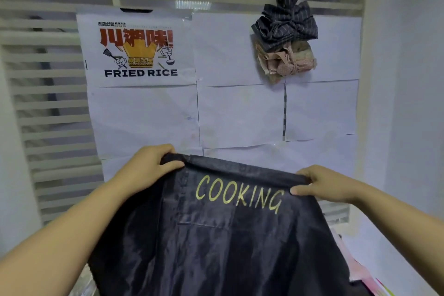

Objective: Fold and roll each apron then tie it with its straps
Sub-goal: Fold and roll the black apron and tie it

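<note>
Before the papered wall [240, 115], black apron [216, 247], top-edge corners pinched by left hand [149, 166] and right hand [324, 185].

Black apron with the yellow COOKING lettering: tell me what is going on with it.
A person holds the shiny black apron with yellow COOKING lettering spread out before them. The left hand grips one top corner and the right hand pinches the other. The apron hangs open, not yet folded, rolled or tied. Higher up behind it, a dark pinstriped cloth bundle hangs already tied up, with a pinkish patterned cloth bundle just below it.
</note>
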`<state>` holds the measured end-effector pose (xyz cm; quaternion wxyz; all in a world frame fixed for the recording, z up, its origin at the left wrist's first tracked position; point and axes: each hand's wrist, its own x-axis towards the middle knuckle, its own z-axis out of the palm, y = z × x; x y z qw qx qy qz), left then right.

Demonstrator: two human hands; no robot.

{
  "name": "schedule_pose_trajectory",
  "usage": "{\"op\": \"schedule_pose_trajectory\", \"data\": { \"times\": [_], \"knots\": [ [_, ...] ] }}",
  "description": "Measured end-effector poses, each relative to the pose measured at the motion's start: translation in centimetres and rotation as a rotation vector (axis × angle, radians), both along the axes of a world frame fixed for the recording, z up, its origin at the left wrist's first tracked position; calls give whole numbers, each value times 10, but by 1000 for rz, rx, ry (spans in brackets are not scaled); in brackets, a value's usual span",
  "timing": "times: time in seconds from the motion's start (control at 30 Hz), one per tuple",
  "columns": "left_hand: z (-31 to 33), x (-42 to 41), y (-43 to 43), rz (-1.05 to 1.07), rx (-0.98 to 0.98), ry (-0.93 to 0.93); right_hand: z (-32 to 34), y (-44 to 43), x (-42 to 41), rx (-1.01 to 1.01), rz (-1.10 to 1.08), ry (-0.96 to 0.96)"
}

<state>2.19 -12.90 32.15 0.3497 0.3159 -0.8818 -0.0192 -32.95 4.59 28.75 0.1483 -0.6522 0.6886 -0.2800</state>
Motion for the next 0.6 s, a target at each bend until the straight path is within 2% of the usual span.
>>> {"op": "schedule_pose_trajectory", "data": {
  "times": [0.1, 0.17, 0.27, 0.33, 0.43, 0.6],
  "knots": [
    [10, 3, 0, 12, 25, -181, -6, -5, -7, -369, -193, -81],
    [12, 4, 1, 22, 75, -308, -5, -4, -12, -524, -287, 0],
    [7, 4, -2, 97, 101, -367, 0, 1, -17, -440, -263, 187],
    [3, 4, -6, 204, 39, -354, 2, 5, -14, -361, -222, 212],
    [-1, 2, -10, 355, 4, -146, 2, 7, 0, -336, -133, 163],
    [16, -17, 8, 317, 189, 543, -22, 8, 28, -176, -53, -59]
  ]
}}
